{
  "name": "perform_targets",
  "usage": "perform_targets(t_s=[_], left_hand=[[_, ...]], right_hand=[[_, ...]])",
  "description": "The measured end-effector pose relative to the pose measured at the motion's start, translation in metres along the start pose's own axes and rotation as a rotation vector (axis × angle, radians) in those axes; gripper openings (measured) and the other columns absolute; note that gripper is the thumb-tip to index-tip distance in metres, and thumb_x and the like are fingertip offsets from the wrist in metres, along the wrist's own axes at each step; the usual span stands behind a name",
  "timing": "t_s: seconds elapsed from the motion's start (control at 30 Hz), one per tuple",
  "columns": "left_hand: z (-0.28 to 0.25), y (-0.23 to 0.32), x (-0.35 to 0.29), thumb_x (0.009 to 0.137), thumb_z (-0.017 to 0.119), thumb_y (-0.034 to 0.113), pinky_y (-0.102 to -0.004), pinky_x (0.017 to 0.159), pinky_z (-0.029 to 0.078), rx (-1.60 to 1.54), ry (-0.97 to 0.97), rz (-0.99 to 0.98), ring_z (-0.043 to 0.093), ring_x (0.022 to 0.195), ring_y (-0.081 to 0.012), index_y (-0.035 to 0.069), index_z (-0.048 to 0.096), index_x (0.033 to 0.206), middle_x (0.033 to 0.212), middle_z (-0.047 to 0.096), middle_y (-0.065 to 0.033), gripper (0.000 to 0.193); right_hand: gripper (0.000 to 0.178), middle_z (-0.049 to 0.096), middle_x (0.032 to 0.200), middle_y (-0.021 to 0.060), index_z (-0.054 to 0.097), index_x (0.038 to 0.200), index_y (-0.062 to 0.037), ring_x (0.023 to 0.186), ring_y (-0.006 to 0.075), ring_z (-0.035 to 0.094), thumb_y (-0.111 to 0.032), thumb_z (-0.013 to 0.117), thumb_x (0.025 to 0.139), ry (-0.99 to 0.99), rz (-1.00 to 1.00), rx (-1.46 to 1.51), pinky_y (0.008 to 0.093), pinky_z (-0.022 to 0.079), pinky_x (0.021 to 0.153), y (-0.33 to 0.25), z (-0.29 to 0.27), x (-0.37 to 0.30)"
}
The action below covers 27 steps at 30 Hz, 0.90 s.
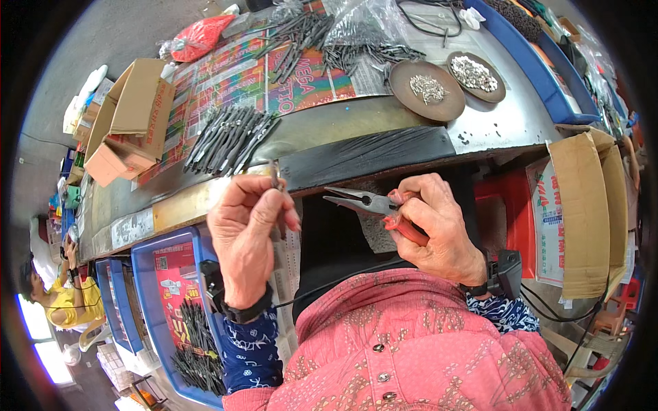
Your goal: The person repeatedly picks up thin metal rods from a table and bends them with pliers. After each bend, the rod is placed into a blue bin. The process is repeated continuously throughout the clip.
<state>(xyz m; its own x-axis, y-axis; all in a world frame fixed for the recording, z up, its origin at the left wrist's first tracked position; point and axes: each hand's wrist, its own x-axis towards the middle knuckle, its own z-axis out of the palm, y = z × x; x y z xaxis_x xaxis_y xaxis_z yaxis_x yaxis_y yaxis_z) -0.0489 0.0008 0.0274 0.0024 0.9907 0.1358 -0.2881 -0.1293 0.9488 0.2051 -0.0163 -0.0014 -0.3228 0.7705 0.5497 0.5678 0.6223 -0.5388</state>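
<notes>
My left hand (243, 233) pinches a thin dark strip-like piece (275, 171) between thumb and fingers, upright at the table's front edge; its exact kind is hard to make out. My right hand (439, 236) is wrapped around the red handles of long-nose pliers (358, 201). Their jaws are slightly apart and point left toward the held piece, without touching it. On the table, just beyond my left hand, lies a bundle of similar slim black pieces (232, 140). Farther right, two brown dishes, a larger one (449, 103) and a smaller one (495, 97), hold small silvery metal parts.
An open cardboard box (144, 103) stands at the left, another (582, 212) at the right. Loose black pieces (298, 41) and a clear bag (367, 24) lie at the back. Below left, a blue crate (144, 264) holds more black pieces. A person in yellow (82, 301) sits far left.
</notes>
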Motion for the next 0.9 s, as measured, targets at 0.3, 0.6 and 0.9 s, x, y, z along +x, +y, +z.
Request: perform_targets(t_s=[0.3, 0.6, 0.9], left_hand=[[0.019, -0.009, -0.014, 0.097, 0.064, 0.009, -0.0306, 0.050, 0.053, -0.263, -0.081, -0.294, 0.064, 0.060, -0.0200, 0.002, 0.059, 0.104, 0.083, 0.066, -0.0124, 0.011], [0.017, -0.012, -0.016, 0.097, 0.062, 0.008, -0.0312, 0.046, 0.053, -0.353, -0.108, -0.347, 0.064, 0.057, -0.0220, 0.003, 0.058, 0.104, 0.080, 0.065, -0.0133, 0.010], [0.018, -0.015, -0.022, 0.097, 0.064, 0.007, -0.0317, 0.048, 0.054, -0.278, -0.116, -0.351, 0.063, 0.057, -0.0204, 0.001, 0.055, 0.101, 0.080, 0.065, -0.0134, 0.011]], right_hand=[[0.024, 0.056, 0.109, 0.0077, 0.066, 0.087, -0.0097, 0.103, 0.0283, 0.056, -0.015, 0.078, 0.067, 0.025, -0.111, -0.220, 0.0459, 0.039, 0.090, -0.003, -0.004, 0.003], [0.026, 0.056, 0.105, 0.0119, 0.062, 0.085, -0.0050, 0.096, 0.0310, 0.055, -0.010, 0.074, 0.062, 0.064, -0.160, -0.211, 0.0449, 0.039, 0.084, 0.002, -0.007, -0.001], [0.022, 0.055, 0.098, 0.0092, 0.063, 0.087, -0.0081, 0.088, 0.0279, 0.055, -0.014, 0.073, 0.068, -0.037, -0.164, -0.183, 0.0405, 0.041, 0.072, 0.006, -0.004, -0.011]])
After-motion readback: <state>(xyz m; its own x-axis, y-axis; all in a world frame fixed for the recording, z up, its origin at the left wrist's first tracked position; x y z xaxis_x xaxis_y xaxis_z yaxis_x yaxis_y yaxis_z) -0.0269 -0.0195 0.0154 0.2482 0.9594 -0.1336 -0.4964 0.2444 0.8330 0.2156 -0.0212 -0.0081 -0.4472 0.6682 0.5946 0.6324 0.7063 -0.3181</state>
